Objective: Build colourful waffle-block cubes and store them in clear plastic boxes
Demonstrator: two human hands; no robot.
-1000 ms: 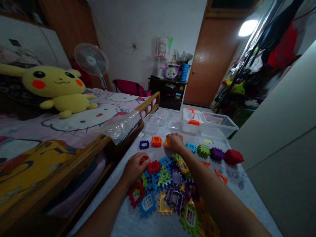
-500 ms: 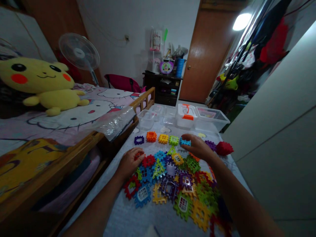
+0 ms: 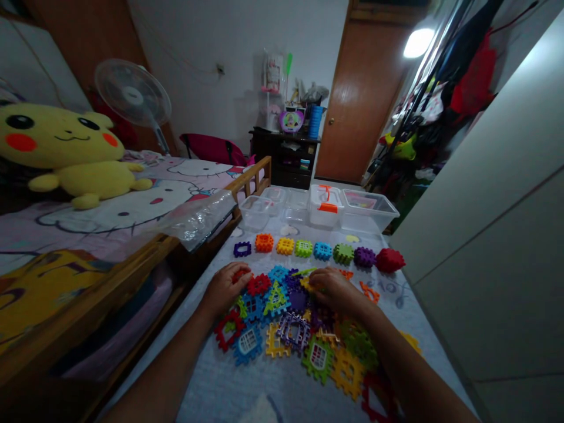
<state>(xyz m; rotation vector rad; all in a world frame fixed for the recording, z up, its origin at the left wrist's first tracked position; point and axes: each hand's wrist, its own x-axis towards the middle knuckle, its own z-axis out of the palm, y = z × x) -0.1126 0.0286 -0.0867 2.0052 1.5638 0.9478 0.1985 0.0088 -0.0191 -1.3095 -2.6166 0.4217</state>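
My left hand (image 3: 227, 288) lies at the left edge of a heap of plastic interlocking building tiles, its fingers curled round a red tile (image 3: 239, 274). Next to it lies another red tile (image 3: 259, 284). My right hand (image 3: 332, 288) reaches down into the top of the heap, fingers bent over a yellow tile (image 3: 305, 284); its fingertips are partly hidden. A light green piece (image 3: 305, 272) sticks out at its fingertips. In front lie a green triangle tile (image 3: 276, 298), a blue window tile (image 3: 248, 345) and a green window tile (image 3: 318, 357).
Behind the heap stands a row of stacks sorted by colour, from a dark purple tile (image 3: 242, 249) to a red stack (image 3: 390, 260). Clear plastic boxes (image 3: 255, 212) and a lidded box (image 3: 326, 205) line the far end. A wooden bed rail (image 3: 176, 247) borders the left.
My right hand has left the light blue stack in the row and come back toward me onto the heap. My left hand stays on the red tile. The view has shifted slightly.
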